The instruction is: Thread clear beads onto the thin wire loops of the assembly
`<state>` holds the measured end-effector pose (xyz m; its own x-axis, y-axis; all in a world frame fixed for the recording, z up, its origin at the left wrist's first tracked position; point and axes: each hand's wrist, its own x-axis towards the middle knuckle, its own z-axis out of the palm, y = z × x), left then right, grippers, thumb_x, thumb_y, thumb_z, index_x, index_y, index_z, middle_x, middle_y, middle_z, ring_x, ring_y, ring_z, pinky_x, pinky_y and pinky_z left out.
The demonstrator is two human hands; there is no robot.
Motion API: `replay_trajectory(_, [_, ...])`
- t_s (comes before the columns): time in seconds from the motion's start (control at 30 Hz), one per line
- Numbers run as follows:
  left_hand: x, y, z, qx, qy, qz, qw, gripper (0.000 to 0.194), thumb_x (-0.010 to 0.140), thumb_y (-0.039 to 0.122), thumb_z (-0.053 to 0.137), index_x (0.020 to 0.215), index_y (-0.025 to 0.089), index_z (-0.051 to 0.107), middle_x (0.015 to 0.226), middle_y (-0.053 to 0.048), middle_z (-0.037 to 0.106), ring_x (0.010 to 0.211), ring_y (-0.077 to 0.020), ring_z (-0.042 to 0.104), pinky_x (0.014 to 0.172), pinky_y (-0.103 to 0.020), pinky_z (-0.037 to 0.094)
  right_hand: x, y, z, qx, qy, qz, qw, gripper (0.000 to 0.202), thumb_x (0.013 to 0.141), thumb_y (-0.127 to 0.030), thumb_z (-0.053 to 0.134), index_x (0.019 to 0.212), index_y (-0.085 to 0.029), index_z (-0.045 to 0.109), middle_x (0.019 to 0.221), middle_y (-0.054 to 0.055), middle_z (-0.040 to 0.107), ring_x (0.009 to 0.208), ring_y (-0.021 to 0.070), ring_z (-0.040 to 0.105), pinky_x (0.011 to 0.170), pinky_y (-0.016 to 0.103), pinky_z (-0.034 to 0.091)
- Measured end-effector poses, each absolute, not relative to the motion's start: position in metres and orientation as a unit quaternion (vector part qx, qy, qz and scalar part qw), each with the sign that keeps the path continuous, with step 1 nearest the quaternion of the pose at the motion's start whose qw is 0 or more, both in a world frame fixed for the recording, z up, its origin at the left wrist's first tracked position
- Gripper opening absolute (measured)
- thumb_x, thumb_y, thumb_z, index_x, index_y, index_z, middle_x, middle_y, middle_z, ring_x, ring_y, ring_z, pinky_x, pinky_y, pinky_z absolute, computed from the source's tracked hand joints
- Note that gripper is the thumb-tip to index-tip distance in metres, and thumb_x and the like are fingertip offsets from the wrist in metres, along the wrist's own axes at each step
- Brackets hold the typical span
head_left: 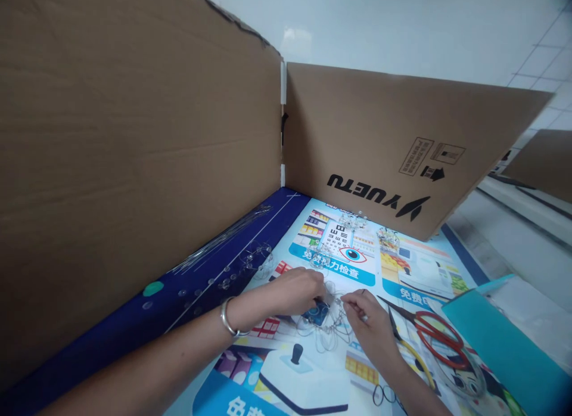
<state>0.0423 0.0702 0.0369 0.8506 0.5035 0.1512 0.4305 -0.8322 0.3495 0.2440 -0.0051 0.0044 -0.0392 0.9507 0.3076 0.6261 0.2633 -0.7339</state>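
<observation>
Between my hands lies a tangle of thin clear beaded wire [333, 329], with loops spreading over the printed table cover. My left hand [298, 289], with a silver bangle at the wrist, is closed at the tangle's left edge, its fingertips partly hidden. On the other side my right hand [367, 313] pinches at the wire's right edge, thumb against fingers. Farther back sit similar beaded wire clusters: one on the blue border [257, 256], one near the eye picture [320, 254], and others by the cardboard [353, 219].
Red-handled scissors [440, 338] and a yellow-handled tool [417, 359] lie right of my right hand, by a teal folder [504, 332]. Small black-handled scissors [384, 395] are nearer me. Cardboard walls [357, 130] stand left and behind. Straight wires [223, 240] and loose beads [196, 292] line the left.
</observation>
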Motion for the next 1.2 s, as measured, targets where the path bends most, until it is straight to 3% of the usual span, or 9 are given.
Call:
replay_trajectory(0.2, [0.051,0.075,0.035,0.968,0.235,0.064,0.064,0.008,0.069,0.012,0.055,0.069,0.016,0.062,0.077,-0.006,0.06,0.072,-0.0197,0.056,0.062,-0.028,0.04,0.244,-0.006,0.001,-0.578,-0.685,0.208,0.39,0.014,0.081,-0.027,0.048,0.084,-0.022,0.061,0.079,0.003,0.054,0.068,0.0146,0.053,0.061,0.025,0.043])
replay_trajectory(0.53, [0.045,0.078,0.035,0.98,0.166,0.061,0.087,0.009,0.069,0.01,0.055,0.07,0.018,0.059,0.076,-0.004,0.059,0.073,-0.019,0.055,0.059,-0.026,0.037,0.242,-0.008,0.005,-0.585,-0.68,0.223,0.381,0.015,0.082,-0.027,0.048,0.083,-0.022,0.062,0.078,0.002,0.053,0.065,0.0135,0.051,0.059,0.024,0.043])
replay_trajectory(0.93, [0.042,0.074,0.03,0.972,0.206,0.068,0.087,0.012,0.069,0.013,0.053,0.075,0.02,0.06,0.072,-0.002,0.062,0.062,-0.0164,0.055,0.054,-0.024,0.035,0.242,-0.008,0.003,-0.582,-0.675,0.232,0.39,0.016,0.08,-0.028,0.048,0.085,-0.023,0.063,0.078,0.002,0.055,0.064,0.0134,0.052,0.056,0.024,0.042])
replay_trajectory(1.2, [0.04,0.073,0.035,0.965,0.228,0.053,0.121,0.018,0.069,0.011,0.049,0.083,0.021,0.052,0.07,0.001,0.06,0.056,-0.0143,0.052,0.05,-0.022,0.028,0.247,-0.004,0.0,-0.611,-0.634,0.216,0.421,0.016,0.08,-0.028,0.049,0.086,-0.021,0.062,0.075,0.002,0.055,0.062,0.0132,0.05,0.059,0.025,0.043])
